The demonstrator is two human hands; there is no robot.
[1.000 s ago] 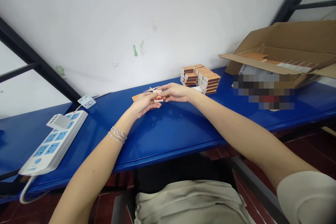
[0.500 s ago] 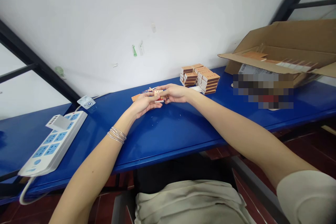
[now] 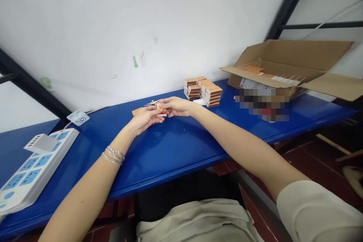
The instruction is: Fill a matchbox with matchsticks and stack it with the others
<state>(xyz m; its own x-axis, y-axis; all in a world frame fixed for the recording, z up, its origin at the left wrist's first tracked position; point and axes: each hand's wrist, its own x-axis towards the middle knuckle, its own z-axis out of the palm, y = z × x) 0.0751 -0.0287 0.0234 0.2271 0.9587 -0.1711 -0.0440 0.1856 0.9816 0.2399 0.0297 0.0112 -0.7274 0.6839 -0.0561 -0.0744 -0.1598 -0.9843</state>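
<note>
Between my hands is a small white matchbox tray (image 3: 162, 114) with red-tipped matches in it. My left hand (image 3: 143, 120) grips its left side, thumb on top. My right hand (image 3: 178, 106) has its fingers closed at the tray's right and back edge. Loose matches (image 3: 153, 103) lie on the table just behind my hands. An orange matchbox piece (image 3: 136, 111) lies partly hidden behind my left hand. To the right of my hands stand stacked orange matchboxes (image 3: 211, 90), with a white tray (image 3: 199, 102) lying against them.
An open cardboard box (image 3: 295, 62) with orange and white pieces stands at the back right; a blurred-out patch covers its front. On the left of the blue table (image 3: 181, 147) are a white power strip (image 3: 39, 170) and a small white device (image 3: 78, 117). A wall rises behind.
The camera view has turned right, so everything sits further left. My hands stay around the tray, and its red match heads show more clearly.
</note>
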